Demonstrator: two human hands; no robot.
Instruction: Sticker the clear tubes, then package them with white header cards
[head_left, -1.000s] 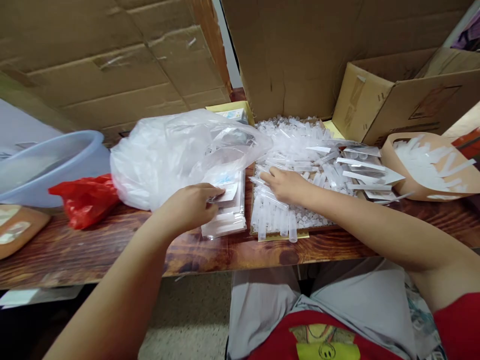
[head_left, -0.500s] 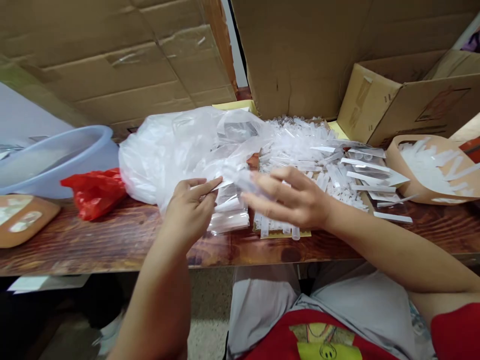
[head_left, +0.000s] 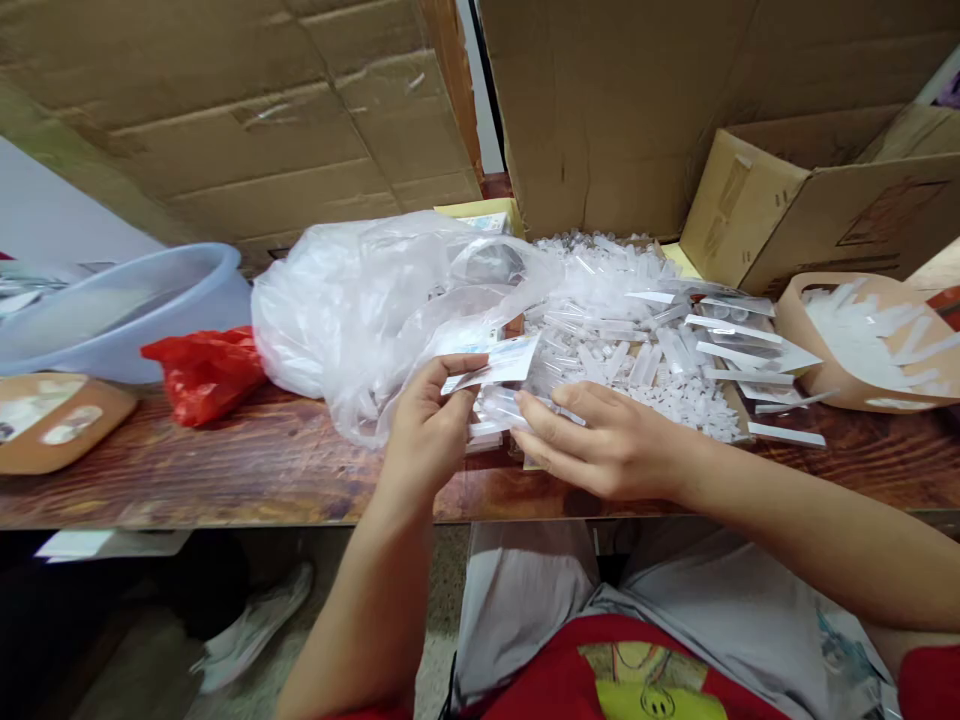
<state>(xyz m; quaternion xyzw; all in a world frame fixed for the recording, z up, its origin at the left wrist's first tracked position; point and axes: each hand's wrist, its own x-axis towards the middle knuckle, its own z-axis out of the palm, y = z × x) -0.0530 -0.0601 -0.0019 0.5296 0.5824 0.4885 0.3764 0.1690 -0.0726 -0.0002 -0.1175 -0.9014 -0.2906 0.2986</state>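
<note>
My left hand (head_left: 433, 420) pinches a white printed card (head_left: 511, 360) between thumb and fingers. Just below the card is a clear plastic packet (head_left: 499, 405), which looks as if tubes are inside; card and hands hide part of it. My right hand (head_left: 600, 440) grips the packet's right side with bent fingers. Behind my hands a large translucent plastic bag (head_left: 337, 300) slumps on the table. A heap of clear plastic tubes (head_left: 600, 290) spreads behind my right hand, with small white pieces (head_left: 697, 400) at its near right.
Several flat clear packets (head_left: 742, 350) lie right of the heap, beside a peach basket (head_left: 832, 375) of white strips. Leftward are a red plastic bag (head_left: 206, 370), a blue basin (head_left: 127, 325) and an orange basket (head_left: 105, 440). Cardboard boxes (head_left: 600, 120) stand behind the wooden table (head_left: 262, 480).
My hands have drawn nearer each other and slightly toward me. The printed card now shows above my left fingers. The blurred clear item by my right hand is now held between both hands.
</note>
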